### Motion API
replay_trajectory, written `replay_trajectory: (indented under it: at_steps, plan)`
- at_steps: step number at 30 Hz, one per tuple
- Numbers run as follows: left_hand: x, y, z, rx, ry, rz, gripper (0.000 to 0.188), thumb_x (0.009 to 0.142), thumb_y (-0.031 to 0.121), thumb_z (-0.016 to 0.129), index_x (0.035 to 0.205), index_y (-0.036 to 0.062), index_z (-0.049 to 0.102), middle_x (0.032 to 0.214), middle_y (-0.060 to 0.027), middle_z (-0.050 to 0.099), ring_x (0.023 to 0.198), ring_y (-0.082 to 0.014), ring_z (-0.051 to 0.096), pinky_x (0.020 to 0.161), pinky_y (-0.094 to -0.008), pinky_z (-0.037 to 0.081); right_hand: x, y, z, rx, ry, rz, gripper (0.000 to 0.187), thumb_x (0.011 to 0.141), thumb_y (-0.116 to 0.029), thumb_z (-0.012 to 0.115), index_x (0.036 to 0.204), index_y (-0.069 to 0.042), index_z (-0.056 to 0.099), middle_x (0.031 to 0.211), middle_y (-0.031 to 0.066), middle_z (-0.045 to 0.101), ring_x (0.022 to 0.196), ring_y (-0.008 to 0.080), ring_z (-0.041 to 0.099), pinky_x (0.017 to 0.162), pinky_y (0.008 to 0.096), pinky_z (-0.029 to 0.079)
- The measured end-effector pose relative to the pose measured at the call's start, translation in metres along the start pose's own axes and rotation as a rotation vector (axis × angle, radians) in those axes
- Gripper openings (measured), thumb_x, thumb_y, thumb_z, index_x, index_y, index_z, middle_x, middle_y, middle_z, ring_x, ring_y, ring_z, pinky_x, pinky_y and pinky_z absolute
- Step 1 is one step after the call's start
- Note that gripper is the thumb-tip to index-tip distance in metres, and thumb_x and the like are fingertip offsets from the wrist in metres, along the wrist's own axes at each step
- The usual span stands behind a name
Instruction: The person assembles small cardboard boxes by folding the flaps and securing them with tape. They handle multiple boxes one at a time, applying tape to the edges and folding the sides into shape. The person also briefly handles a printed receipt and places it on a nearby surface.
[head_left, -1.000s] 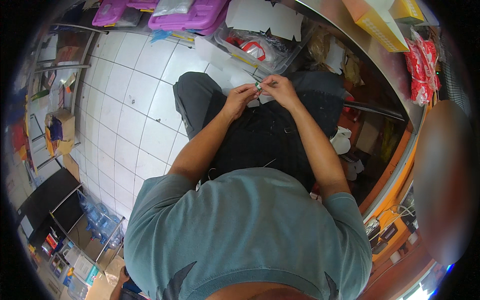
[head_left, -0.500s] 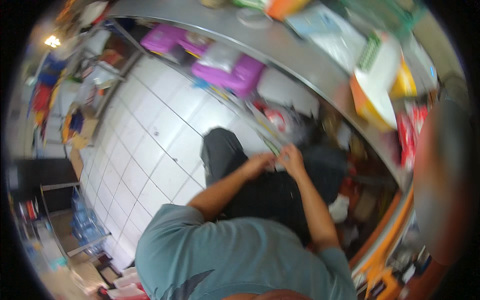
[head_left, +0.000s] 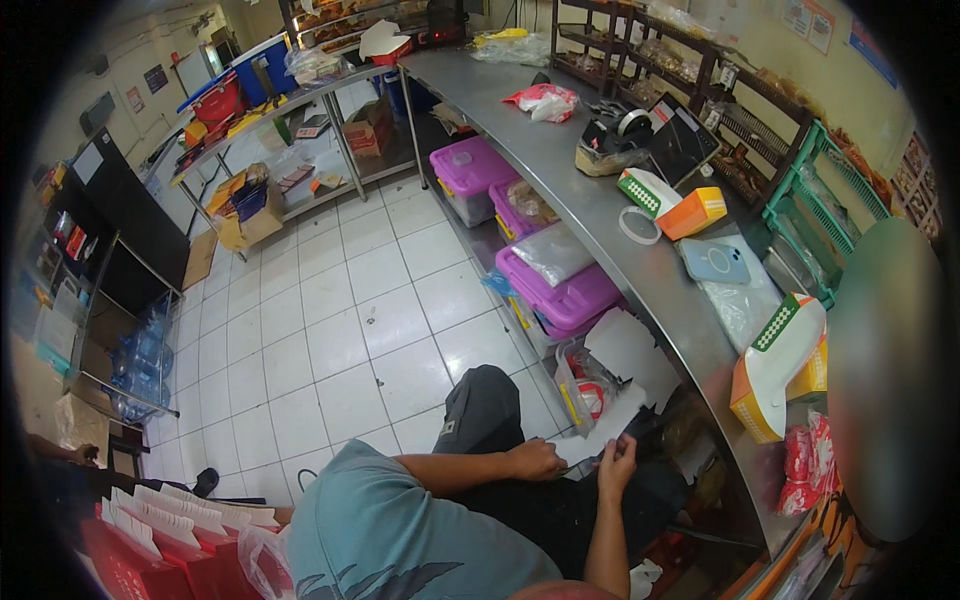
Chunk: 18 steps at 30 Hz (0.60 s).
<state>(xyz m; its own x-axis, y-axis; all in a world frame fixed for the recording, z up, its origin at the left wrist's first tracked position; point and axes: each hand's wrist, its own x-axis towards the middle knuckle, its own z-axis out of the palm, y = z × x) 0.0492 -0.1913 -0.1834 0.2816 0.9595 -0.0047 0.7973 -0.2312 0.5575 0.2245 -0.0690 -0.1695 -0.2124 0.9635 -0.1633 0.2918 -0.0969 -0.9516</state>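
Observation:
Over my lap, my left hand (head_left: 537, 459) is closed, its fingers curled at the lower left end of a white paper-like sheet (head_left: 604, 424). My right hand (head_left: 617, 466) pinches the near right edge of that sheet, fingers bent. The sheet slants up and away toward the bench shelf. A small grey patch shows between my hands; I cannot make out what it is. Just beyond the sheet is a clear bin (head_left: 577, 392) with a red-and-white package in it. My dark-trousered knee (head_left: 480, 405) stands left of my hands.
A steel bench (head_left: 560, 165) runs along my right, bearing a phone (head_left: 716, 262), orange-and-white boxes (head_left: 765, 385) and a tape dispenser (head_left: 620, 130). Purple-lidded bins (head_left: 555, 290) sit below. Red paper bags (head_left: 150, 550) stand at lower left, near another person's hand (head_left: 85, 455).
My hands have moved apart from close together, and the white sheet now shows plainly between them. The view has tilted up, bringing in more of the bench and room; the earlier frame is blurred.

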Motion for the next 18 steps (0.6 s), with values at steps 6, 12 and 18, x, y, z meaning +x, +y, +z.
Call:
replay_trajectory:
  at_steps: [6,12,18]
  plan:
    - [0.004,-0.009,0.021,-0.129,0.015,0.095,0.032,0.08,0.021,0.071,0.107,0.0055,0.064,0.106,-0.0132,0.061,0.106,-0.0334,0.06,0.09,-0.0446,0.051,0.005,0.027,-0.009,-0.23,0.074,-0.275,0.016,0.092,-0.006,0.061,0.105,0.002,0.058,0.087,0.0133,0.066,0.075,0.0245,0.068,0.062,0.038,0.055]
    - [0.034,0.033,0.013,-0.509,0.434,-0.258,0.063,0.082,0.027,0.078,0.131,0.0086,0.044,0.12,-0.0199,0.053,0.118,-0.0365,0.055,0.099,-0.0424,0.046,-0.008,0.017,-0.008,0.166,-0.137,-0.135,0.005,0.096,0.0,0.054,0.098,0.0,0.05,0.086,0.0112,0.062,0.067,0.0173,0.068,0.056,0.0306,0.057]
    - [0.072,0.022,0.022,-0.768,0.602,-0.253,0.023,0.088,0.012,0.072,0.108,0.0037,0.063,0.1,-0.0132,0.065,0.089,-0.0276,0.069,0.078,-0.035,0.055,0.005,0.007,-0.017,0.318,-0.024,-0.149,0.004,0.097,-0.001,0.053,0.096,-0.003,0.05,0.084,0.0089,0.062,0.071,0.0169,0.067,0.06,0.0292,0.055]
